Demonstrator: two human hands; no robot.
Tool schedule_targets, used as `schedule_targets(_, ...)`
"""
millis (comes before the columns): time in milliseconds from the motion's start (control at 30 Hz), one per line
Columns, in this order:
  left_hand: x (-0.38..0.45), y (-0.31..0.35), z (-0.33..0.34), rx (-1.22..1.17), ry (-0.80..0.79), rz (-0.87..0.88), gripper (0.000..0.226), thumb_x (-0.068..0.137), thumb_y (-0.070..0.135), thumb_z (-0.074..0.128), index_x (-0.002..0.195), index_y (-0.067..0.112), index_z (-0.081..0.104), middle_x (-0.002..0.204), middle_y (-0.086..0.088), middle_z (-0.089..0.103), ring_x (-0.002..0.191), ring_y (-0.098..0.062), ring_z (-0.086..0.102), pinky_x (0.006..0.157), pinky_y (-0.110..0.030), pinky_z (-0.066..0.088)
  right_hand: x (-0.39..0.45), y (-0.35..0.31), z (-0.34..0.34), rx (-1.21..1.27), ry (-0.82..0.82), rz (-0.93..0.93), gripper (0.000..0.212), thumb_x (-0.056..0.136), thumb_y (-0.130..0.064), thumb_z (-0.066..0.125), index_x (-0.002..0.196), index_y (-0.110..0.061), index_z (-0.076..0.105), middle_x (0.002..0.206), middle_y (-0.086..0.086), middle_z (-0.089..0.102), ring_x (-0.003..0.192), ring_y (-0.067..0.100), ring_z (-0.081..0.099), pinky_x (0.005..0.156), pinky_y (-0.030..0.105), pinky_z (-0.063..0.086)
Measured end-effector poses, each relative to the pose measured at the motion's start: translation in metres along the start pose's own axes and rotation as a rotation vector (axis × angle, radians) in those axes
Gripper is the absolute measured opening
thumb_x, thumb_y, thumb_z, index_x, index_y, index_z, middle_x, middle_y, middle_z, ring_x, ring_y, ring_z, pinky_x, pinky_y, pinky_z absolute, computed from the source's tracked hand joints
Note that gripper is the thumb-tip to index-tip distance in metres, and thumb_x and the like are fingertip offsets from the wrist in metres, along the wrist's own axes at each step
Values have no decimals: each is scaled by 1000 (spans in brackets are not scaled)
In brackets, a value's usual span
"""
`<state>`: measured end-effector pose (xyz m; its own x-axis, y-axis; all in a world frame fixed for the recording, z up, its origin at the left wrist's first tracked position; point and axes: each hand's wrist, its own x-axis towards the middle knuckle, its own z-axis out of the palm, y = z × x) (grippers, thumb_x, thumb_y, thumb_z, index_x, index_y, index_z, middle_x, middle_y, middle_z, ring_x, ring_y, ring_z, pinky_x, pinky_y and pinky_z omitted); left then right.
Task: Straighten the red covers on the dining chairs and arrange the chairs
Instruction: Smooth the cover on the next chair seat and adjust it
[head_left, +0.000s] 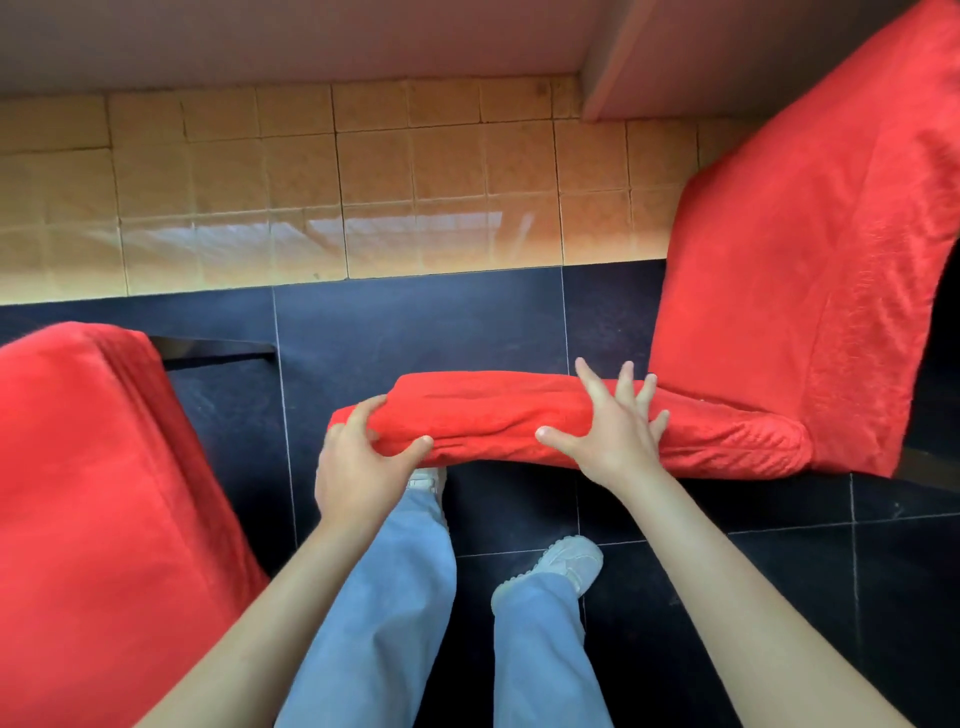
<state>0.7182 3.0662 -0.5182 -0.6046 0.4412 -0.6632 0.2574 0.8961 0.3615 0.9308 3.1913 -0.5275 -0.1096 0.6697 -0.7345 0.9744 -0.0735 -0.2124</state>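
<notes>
Looking down, head view: two hands meet on the front edge of a covered chair seat.
Left hand (358, 457): fingers curled over the top and thumb beneath, pinching the red cover (498, 415) at the seat's near left corner.
Right hand (613, 426): fingers spread and straight, palm pressed flat on the same cover further right; it grips nothing.
Right chair (800, 291): seat runs to the right and the backrest rises toward the upper right; the backrest top is cut off by the frame edge, and its legs are hidden under the seat.
Left chair (93, 499): red-covered, at the lower left, only partly in frame; which part of it shows is hard to tell.
Floor (415, 322): dark tiles beneath both chairs, tan tiles beyond.
Legs: blue trousers (384, 597) and pale shoes (566, 564); the left shoe is mostly hidden behind the seat edge.
Wall (311, 36): pale, blurred along the top.
</notes>
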Motion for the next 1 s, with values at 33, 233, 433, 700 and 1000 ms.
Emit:
schedule_targets(33,5,-4,-5,79,13,79,72,66,47,82,131,37,54,113,-3,55,112,-22,51,90,-33,41,3,-6,4,-46,-57,-36,100,71,-65,71,151,-46,13,162,9,-11,146,32,-20,114,58,-4)
schedule_targets(233,44,-20,-13,461,-180,387,90,52,58,86,133,37,56,139,0,45,125,-28,37,107,-38,23,16,-28,25,-270,-244,-90,103,66,-67,74,150,-47,17,163,1,6,148,34,-9,112,62,-9)
schedule_targets(433,72,-26,-8,443,-355,416,99,50,58,87,138,35,49,130,7,55,119,-22,46,97,-36,38,27,-39,30,-392,-269,-133,102,63,-65,76,148,-48,22,153,-3,33,141,29,23,112,62,-3)
schedule_targets(700,94,-24,-14,649,-531,490,113,45,63,85,143,38,36,126,9,57,116,-20,54,90,-35,46,40,-50,24,-503,-329,-155,96,58,-62,81,142,-38,42,139,-3,53,131,23,45,104,41,33)
schedule_targets(1000,94,-22,-12,675,-501,506,106,45,65,85,138,35,45,121,7,64,110,-20,59,88,-35,48,39,-48,27,-526,-296,-208,97,57,-62,82,141,-30,46,130,6,49,128,26,41,98,39,40)
